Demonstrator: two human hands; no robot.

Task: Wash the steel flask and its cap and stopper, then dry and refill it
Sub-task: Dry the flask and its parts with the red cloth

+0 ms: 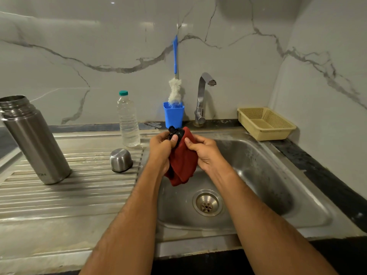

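On the ribbed drainboard (65,197), the open steel flask (34,139) stands near the left edge, with its steel cap (120,160) inverted at the right edge before a water bottle (128,119). Over the sink basin (278,175), the left hand (161,148) pinches the black stopper (177,132). The right hand (205,153) grips a red cloth (183,163) wrapped against it.

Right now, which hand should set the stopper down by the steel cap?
Left, probably. The left hand already pinches the black stopper, nearer the steel cap; the right hand holds the red cloth.
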